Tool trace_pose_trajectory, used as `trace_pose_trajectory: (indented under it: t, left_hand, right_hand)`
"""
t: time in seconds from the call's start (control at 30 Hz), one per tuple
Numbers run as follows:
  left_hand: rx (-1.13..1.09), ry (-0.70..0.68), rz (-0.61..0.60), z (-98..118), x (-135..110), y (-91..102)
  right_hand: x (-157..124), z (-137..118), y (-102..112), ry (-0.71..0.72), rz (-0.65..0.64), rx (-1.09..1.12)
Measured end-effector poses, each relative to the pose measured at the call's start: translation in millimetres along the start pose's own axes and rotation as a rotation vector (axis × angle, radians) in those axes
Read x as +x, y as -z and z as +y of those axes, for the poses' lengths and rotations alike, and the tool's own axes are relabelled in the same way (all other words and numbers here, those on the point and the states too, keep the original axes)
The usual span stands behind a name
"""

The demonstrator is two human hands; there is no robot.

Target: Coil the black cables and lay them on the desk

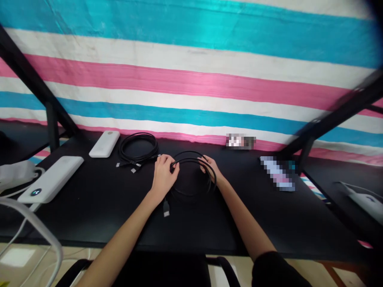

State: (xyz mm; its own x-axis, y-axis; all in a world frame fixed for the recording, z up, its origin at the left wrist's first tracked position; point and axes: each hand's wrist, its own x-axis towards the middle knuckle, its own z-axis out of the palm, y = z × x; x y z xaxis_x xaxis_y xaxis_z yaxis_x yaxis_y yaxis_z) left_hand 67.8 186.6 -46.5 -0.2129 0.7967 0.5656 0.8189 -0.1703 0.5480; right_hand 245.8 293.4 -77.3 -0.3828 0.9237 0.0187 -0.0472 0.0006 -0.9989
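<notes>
A black USB cable point(193, 160) is looped into a loose coil between my two hands, above the black table. The fingers of my left hand point(164, 173) are pinched round the coil's left side. One USB plug point(166, 209) of this cable hangs or lies just below that hand, its metal end toward me. My right hand point(213, 169) curls round the coil's right side, with loops passing in front of its fingers. Left of my hands lies another coiled black cable point(139, 146), with several plugs at its near edge.
Two white power banks, one farther point(104, 144) and one nearer point(52, 179), lie on the left of the table point(119, 223). A white charger point(18, 175) with white cables is at the left edge. Blurred items point(277, 173) lie right. A striped sheet point(191, 87) hangs behind.
</notes>
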Motion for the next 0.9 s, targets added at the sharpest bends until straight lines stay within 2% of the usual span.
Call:
trace_pose_trajectory:
  t: [0.1, 0.17, 0.3, 0.43, 0.6, 0.7, 0.8, 0.9]
  left_hand:
    - [-0.158, 0.063, 0.11, 1.2, 2.1, 3.5]
    - [-0.264, 0.099, 0.135, 0.9, 3.1, 4.7]
    - [-0.325, 0.109, 0.121, 1.2, 3.1, 2.9]
    - [-0.301, 0.094, 0.085, 4.6, 0.7, 1.5]
    - [-0.303, 0.031, 0.148, 10.3, -1.8, 6.8]
    - [-0.315, 0.006, 0.131, 13.5, -2.7, 7.8]
    - [-0.361, 0.036, 0.11, 15.7, -3.5, 4.9]
    - [-0.466, 0.128, 0.137, 14.9, -3.3, 2.0]
  right_hand:
    - [3.0, -0.6, 4.2, -0.06, 0.025, 0.106]
    - [4.9, -0.6, 6.1, -0.101, 0.053, 0.155]
    - [7.3, 1.7, 7.2, -0.137, 0.093, 0.158]
    - [6.9, 2.9, 6.0, -0.108, 0.114, 0.156]
    - [4.9, -1.7, 4.1, -0.084, 0.083, 0.156]
    - [4.5, -3.9, 4.0, -0.099, 0.096, 0.172]
    - [4.0, -4.5, 3.9, -0.098, 0.087, 0.167]
    - [2.3, -5.3, 3.2, -0.088, 0.069, 0.149]
